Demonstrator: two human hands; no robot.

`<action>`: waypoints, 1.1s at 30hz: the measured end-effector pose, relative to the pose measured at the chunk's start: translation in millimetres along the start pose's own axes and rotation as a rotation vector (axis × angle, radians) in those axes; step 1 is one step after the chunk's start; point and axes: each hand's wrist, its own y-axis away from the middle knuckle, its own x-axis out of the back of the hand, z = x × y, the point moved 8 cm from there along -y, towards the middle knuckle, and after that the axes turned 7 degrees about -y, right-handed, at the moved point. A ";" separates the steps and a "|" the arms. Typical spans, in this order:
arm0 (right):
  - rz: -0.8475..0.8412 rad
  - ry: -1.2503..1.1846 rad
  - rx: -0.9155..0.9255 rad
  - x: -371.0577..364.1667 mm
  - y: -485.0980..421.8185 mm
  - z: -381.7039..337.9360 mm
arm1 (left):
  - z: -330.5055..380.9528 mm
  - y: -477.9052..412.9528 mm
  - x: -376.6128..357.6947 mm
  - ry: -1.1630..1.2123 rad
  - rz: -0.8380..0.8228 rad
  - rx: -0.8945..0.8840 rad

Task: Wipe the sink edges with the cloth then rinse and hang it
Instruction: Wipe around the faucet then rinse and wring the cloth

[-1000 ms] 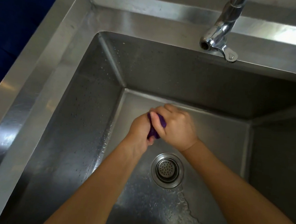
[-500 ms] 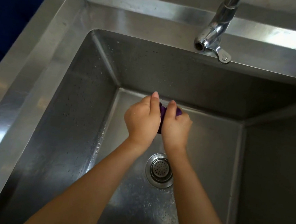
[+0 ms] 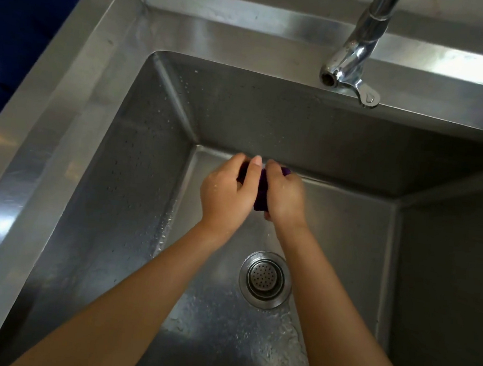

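A small purple cloth [image 3: 261,192] is bunched up between both of my hands, low inside the steel sink [image 3: 98,127]. My left hand [image 3: 226,194] wraps its left side, thumb pointing up over the cloth. My right hand [image 3: 286,199] grips its right side, knuckles toward me. Only a dark strip of cloth shows between the hands and a bit at the top right. The hands hover above the basin floor, near the back wall, above the drain [image 3: 265,278].
The chrome tap [image 3: 350,66] hangs over the back rim at upper right, with no water running from it. The basin walls and floor are wet with droplets, and a thin trail of water lies near the drain. A dark blue surface lies beyond the left rim.
My hands untwisted from a crossed wringing grip to side by side, with the cloth still squeezed between them. They now sit slightly farther back in the basin.
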 end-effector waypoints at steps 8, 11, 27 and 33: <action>-0.484 0.082 -0.087 -13.4 34.7 -18.0 | -46.2 -10.8 -3.7 0.306 -0.109 0.502; -0.402 0.502 0.349 4.1 50.7 -45.5 | -57.9 -4.8 -12.8 0.444 -0.240 0.758; -0.112 0.714 1.429 -20.4 69.5 -72.6 | -26.8 42.6 -21.3 0.694 -0.350 1.079; 0.105 0.431 1.013 -3.6 47.8 -56.0 | -30.5 20.6 2.6 0.312 0.001 0.746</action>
